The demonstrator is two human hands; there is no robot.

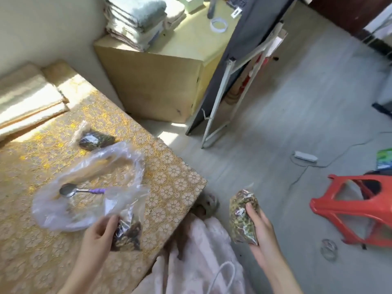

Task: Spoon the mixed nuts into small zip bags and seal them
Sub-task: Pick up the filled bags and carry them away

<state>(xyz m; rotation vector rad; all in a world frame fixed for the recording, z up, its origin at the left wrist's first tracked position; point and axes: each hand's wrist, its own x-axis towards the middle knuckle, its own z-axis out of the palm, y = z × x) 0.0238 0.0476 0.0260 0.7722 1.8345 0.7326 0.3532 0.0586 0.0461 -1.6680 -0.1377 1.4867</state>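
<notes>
The left hand [100,231] reaches forward over the table edge, palm turned inward, thumb up and fingers curled, pinching a small bag [127,232] at its side. Its bare forearm runs back toward the lower left of the view. The right hand [259,230] is held out to the right, off the table, fingers wrapped round a filled bag [244,215] with the thumb pressed on its front. The right forearm, also bare, slants down to the lower right. The two hands are well apart.
</notes>
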